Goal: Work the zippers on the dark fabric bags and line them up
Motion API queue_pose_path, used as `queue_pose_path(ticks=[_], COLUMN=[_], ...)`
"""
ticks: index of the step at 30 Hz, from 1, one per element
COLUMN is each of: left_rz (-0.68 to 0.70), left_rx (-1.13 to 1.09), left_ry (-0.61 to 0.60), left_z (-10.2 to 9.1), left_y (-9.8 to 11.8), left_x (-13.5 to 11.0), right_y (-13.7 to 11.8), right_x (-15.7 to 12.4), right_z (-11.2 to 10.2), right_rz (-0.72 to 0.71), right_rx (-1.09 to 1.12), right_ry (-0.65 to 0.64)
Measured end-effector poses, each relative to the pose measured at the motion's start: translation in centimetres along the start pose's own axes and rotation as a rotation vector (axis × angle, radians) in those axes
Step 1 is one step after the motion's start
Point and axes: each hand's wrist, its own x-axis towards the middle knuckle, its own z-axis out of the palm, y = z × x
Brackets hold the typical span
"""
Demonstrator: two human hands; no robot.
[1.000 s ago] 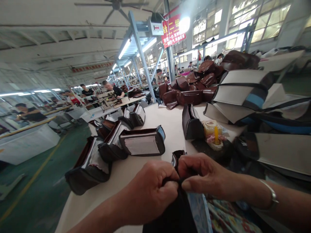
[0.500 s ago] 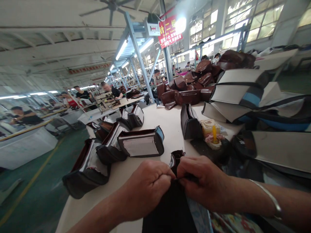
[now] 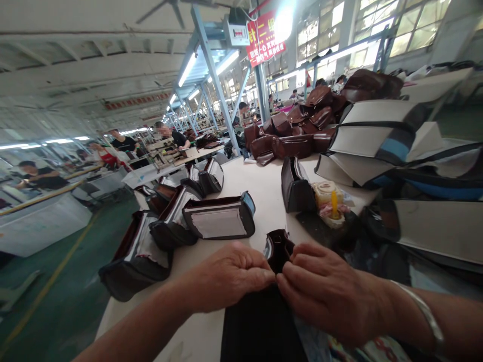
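The right grip [image 3: 324,294] is closed on the top edge of a black bag [image 3: 278,250], and that pinch holds the bag up over the desk [image 3: 241,186]. The left grip [image 3: 230,276] is open, just beside it. More dark bags [image 3: 219,216] lie ahead of the grips, out of their way

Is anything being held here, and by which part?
The right hand grips the black bag piece near its top; the left hand lies open beside it.
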Motion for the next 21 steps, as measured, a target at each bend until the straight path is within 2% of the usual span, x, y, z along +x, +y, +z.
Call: queue_pose_path(ticks=[4, 7, 9, 13, 15, 16, 19, 21], left_rz=[-0.008, -0.001, 0.024, 0.087, 0.127, 0.143, 0.168, 0.196], left_rx=[0.112, 0.162, 0.184, 0.208, 0.234, 0.253, 0.316, 0.356], left_ry=[0.04, 0.095, 0.136, 0.18, 0.191, 0.199, 0.238, 0.252], left_z=[0.6, 1.3, 1.6, 2.0, 2.1, 2.1, 2.2, 2.3], left_y=[0.2, 0.5, 0.8, 1.4, 1.8, 2.0, 2.2, 2.1], left_x=[0.3, 0.1, -0.1, -0.4, -0.4, -0.4, -0.5, -0.5], right_y=[-0.3, -0.6, -0.8, -0.1, 0.9, 1.6, 3.6, 4.3], right_x=[0.0, -0.4, -0.9, -1.2, -0.6, -0.2, 0.7, 0.9], right_z=[-0.3, -0.6, -0.8, -1.1, -1.2, -1.3, -1.6, -1.6], right_rz=[-0.004, 0.049, 0.168, 0.615, 0.733, 0.724, 0.565, 0.469], right_rx=[-0.002, 0.08, 0.271, 0.785, 0.914, 0.941, 0.978, 1.037], right_ry=[-0.053, -0.034, 0.025, 0.149, 0.057, -0.032, -0.29, -0.374])
